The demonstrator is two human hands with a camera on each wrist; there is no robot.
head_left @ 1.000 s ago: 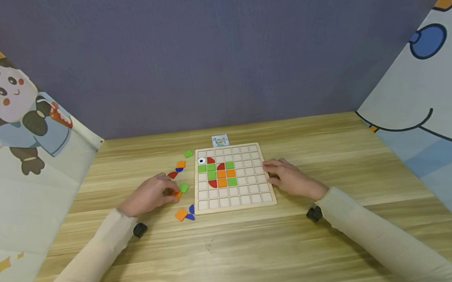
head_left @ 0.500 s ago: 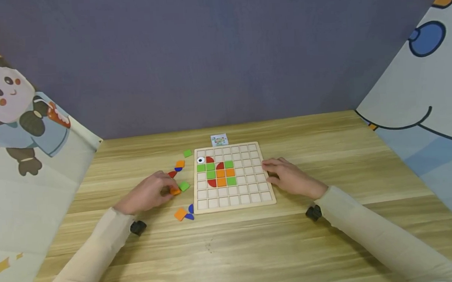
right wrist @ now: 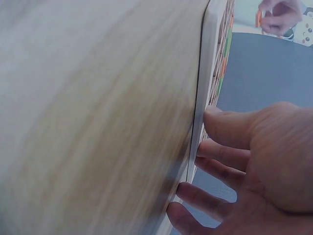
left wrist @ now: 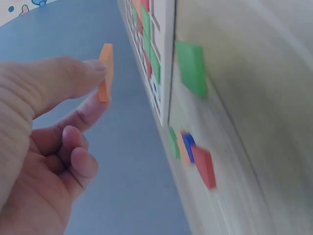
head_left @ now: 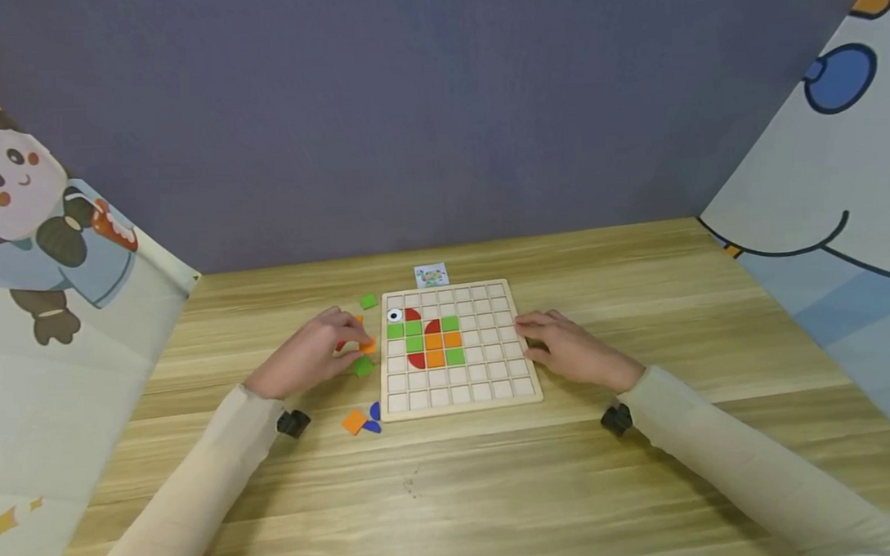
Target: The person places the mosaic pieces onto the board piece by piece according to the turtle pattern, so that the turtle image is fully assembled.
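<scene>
My left hand (head_left: 308, 352) pinches an orange square tile (left wrist: 106, 73) between thumb and index finger, lifted off the table left of the board. The wooden grid board (head_left: 493, 393) lies flat, its cells partly filled with green and orange squares, red quarter-round tiles and a white eye tile (head_left: 394, 316). Fingertips of my right hand (head_left: 571, 349) rest along the board's right edge, thumb and fingers loosely extended. Below the left hand lies a green square (head_left: 363, 366); a red tile (left wrist: 205, 166) sits beside a blue and an orange one in the left wrist view.
A small picture card (head_left: 432, 275) lies behind the board. Another green square (head_left: 368, 301) is by its back left corner. Near the front left corner are an orange square (head_left: 354, 421) and two blue rounded tiles (head_left: 372, 426). A dark wall (head_left: 440, 131) stands behind the table.
My left hand has picked the orange tile up from beside the green square and moved it up and rightward, toward the board's left edge. My right hand stays at the board's edge.
</scene>
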